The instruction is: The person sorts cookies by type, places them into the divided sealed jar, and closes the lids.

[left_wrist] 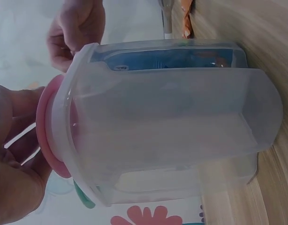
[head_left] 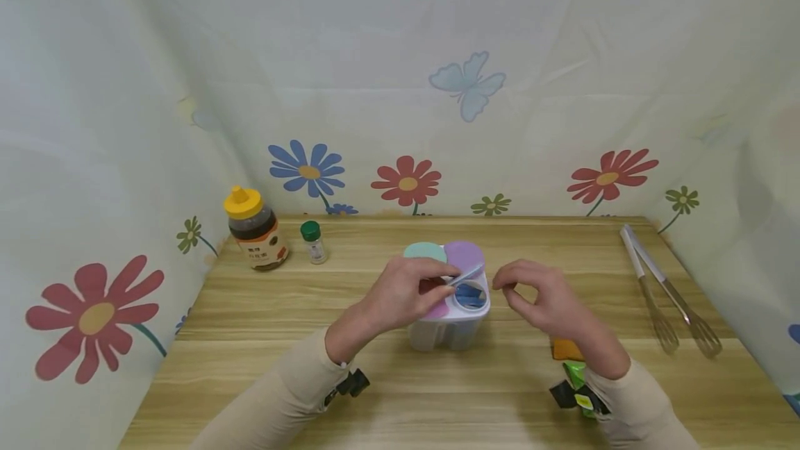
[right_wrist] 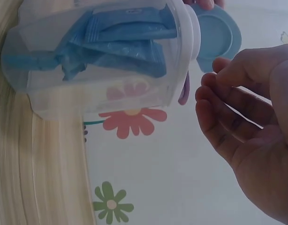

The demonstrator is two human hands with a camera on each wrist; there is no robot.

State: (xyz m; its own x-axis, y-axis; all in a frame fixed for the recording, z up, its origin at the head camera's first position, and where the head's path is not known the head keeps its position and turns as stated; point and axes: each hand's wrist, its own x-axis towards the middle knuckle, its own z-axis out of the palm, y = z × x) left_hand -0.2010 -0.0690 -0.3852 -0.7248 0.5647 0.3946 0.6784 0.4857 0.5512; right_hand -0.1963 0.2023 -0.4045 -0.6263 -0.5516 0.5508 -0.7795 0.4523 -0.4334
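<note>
A clear plastic container (head_left: 450,328) with several compartments stands at the middle of the wooden table. Its teal lid (head_left: 425,251) and purple lid (head_left: 465,253) are closed at the back. My left hand (head_left: 406,294) lies over the pink lid (left_wrist: 45,136) and pinches the small blue lid (head_left: 467,273), which is tilted up. The opened compartment holds blue packets (head_left: 470,295), also seen through the wall (right_wrist: 111,42). My right hand (head_left: 537,294) hovers just right of the container, fingers loosely curled, holding nothing.
A honey bottle (head_left: 253,231) with a yellow cap and a small green-capped jar (head_left: 312,242) stand at the back left. Two whisks (head_left: 662,290) lie at the right. An orange packet (head_left: 565,349) and a green one (head_left: 578,373) lie under my right wrist. Flowered cloth walls surround the table.
</note>
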